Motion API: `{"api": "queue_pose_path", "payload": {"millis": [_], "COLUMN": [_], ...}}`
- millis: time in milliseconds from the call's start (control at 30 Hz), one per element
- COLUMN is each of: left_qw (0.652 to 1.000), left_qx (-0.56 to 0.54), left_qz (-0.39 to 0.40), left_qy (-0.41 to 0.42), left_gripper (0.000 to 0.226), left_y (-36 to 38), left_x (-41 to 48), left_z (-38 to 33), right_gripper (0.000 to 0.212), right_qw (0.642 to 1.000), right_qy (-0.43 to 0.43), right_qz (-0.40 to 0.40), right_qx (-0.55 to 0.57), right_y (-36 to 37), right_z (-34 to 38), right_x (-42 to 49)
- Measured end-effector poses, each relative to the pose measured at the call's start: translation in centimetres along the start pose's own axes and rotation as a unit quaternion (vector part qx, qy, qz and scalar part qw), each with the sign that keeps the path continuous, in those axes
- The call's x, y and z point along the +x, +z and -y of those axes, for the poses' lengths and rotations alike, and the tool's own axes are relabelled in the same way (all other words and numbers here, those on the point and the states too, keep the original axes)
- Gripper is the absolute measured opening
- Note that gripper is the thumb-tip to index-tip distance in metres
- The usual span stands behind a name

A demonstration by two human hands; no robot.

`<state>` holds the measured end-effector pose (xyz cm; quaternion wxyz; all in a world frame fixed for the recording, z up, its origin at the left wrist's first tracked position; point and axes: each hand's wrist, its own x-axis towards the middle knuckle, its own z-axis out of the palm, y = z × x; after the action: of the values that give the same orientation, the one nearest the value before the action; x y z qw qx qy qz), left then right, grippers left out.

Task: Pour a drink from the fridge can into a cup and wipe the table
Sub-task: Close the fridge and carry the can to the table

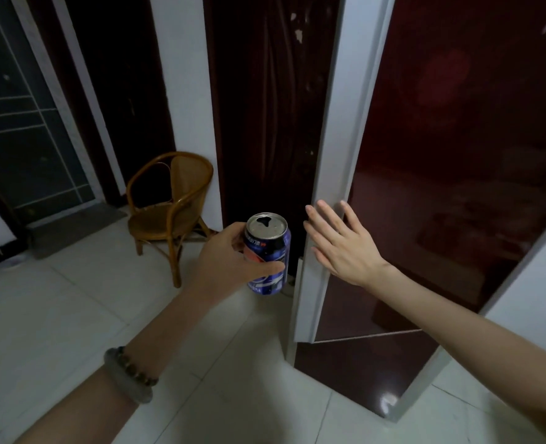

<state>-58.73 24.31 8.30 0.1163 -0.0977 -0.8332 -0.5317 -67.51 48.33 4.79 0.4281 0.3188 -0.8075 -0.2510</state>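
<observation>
My left hand (230, 261) grips a blue drink can (268, 251) and holds it upright in mid-air at the centre of view. The can's silver top shows an open mouth. My right hand (339, 245) lies flat with straight fingers against the grey edge of the dark red fridge door (457, 155), just right of the can. The fridge door looks closed or nearly closed. No cup or table is in view.
A wicker chair (169, 213) stands on the white tiled floor (73, 299) to the left, against a white wall section. A dark doorway with a grey mat (69, 232) lies at far left. A dark curtain hangs behind the can.
</observation>
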Motion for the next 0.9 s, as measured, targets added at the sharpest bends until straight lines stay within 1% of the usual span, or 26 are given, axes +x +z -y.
{"api": "queue_pose_path", "payload": {"millis": [100, 267, 467, 600, 800, 900], "left_qw": [1.000, 0.999, 0.999, 0.998, 0.997, 0.994], "left_qx": [0.003, 0.013, -0.023, -0.039, -0.036, -0.029], "left_qz": [0.003, 0.029, 0.033, 0.050, 0.073, 0.099], "left_qy": [0.006, 0.014, 0.012, 0.011, 0.017, 0.025], "left_gripper": [0.057, 0.059, 0.067, 0.065, 0.070, 0.064], "left_y": [-0.3, -0.3, 1.1, 1.9, 2.8, 3.0], "left_x": [3.6, 10.0, 18.1, 21.7, 26.2, 28.2], "left_z": [1.9, 4.4, 6.5, 7.5, 8.6, 8.9], "right_gripper": [0.048, 0.052, 0.049, 0.050, 0.052, 0.053], "right_qw": [1.000, 0.999, 0.998, 0.998, 0.995, 0.993], "right_qy": [-0.002, -0.017, -0.011, 0.006, 0.020, 0.031], "right_qz": [-0.002, 0.008, 0.011, 0.032, 0.066, 0.085], "right_qx": [-0.014, -0.041, -0.057, -0.051, -0.065, -0.073], "right_y": [3.0, 7.7, 13.4, 16.2, 19.4, 20.9], "right_z": [-0.6, -1.8, -3.8, -4.9, -6.5, -7.1], "right_x": [1.9, 4.5, 7.5, 9.0, 10.6, 11.1]}}
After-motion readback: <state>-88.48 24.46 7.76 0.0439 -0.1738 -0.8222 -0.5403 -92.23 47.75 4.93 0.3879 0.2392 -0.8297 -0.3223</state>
